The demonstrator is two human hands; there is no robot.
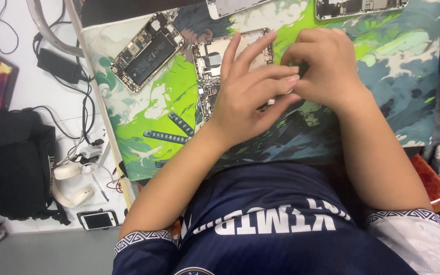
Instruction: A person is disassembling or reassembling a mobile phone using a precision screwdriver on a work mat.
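1. On the surface, head view: a printed work mat (pixel 143 102) in green, white and dark blue covers it and serves as the landmark for every place given below.
2. Opened phone shell (pixel 230 66), metal, silver, lying flat at the middle of the mat, inner side up with small boards and connectors exposed; its lower part is hidden under the hands. It lies flat, presumably so that the inside can be reached from above.
3. Left hand (pixel 250 97): over the lower half of the shell, fingers spread long and pointing to the mat's far right. It seems to pin the shell in place; whether it holds anything cannot be told.
4. Right hand (pixel 322 66): just right of the shell, fingers curled narrow and meeting the left fingertips. It pinches something small and dark, too hidden to name.
5. Second opened phone (pixel 147 51), battery and board showing, at the mat's upper left, set well apart from the hands.
6. Two further phone parts, at the mat's far edge: one (pixel 230 7) at centre, one (pixel 360 7) to the right, both cut by the frame.
7. Off the mat's left edge: black cables (pixel 70 84), white headphones (pixel 70 183), a small phone (pixel 98 220) with screen up, a black bag (pixel 11 168).
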